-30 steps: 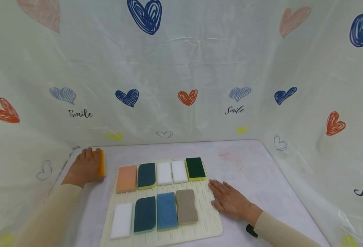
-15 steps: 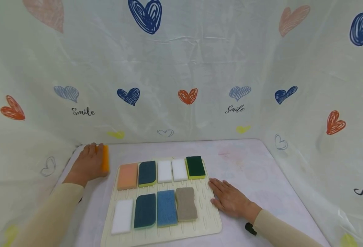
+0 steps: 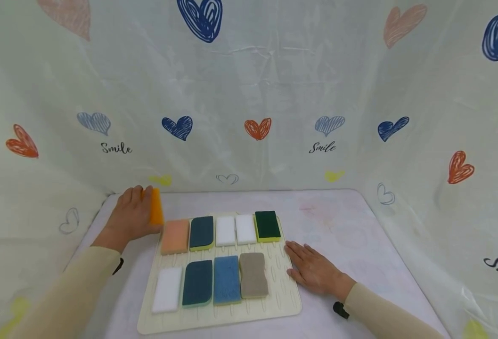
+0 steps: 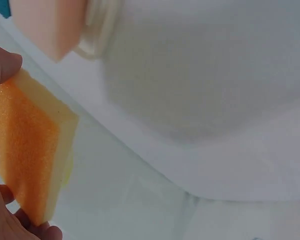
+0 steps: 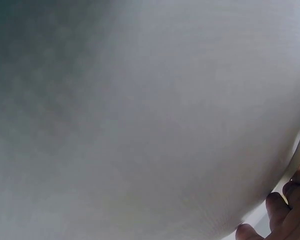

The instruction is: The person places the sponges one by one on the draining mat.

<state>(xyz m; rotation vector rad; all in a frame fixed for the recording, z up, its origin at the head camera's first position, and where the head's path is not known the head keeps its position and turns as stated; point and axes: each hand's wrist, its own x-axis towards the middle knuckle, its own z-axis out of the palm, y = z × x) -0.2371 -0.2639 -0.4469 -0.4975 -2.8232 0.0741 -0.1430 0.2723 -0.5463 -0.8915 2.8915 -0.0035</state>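
Observation:
My left hand [image 3: 131, 216] grips an orange sponge [image 3: 157, 207] at the back left, beside the mat's far corner. In the left wrist view, thumb and fingers pinch the ends of this orange sponge [image 4: 32, 150], and its pale side shows. Closest to it on the cream mat [image 3: 284, 287] lies a peach sponge [image 3: 174, 237]. My right hand [image 3: 316, 269] rests with straight fingers at the mat's right edge, near a dark green sponge [image 3: 267, 225]. Only its fingertips [image 5: 277, 207] show in the right wrist view.
The mat's back row also holds a dark teal sponge [image 3: 201, 233] and two white ones [image 3: 225, 230]. In front lie a white sponge [image 3: 167, 289], a teal one [image 3: 197, 282], a blue one [image 3: 226, 280] and a tan one [image 3: 254, 275]. A heart-printed curtain [image 3: 282, 94] encloses the table.
My left hand has carried the orange sponge rightward from the table's left side to the mat's back left corner. The right hand keeps its place at the mat edge.

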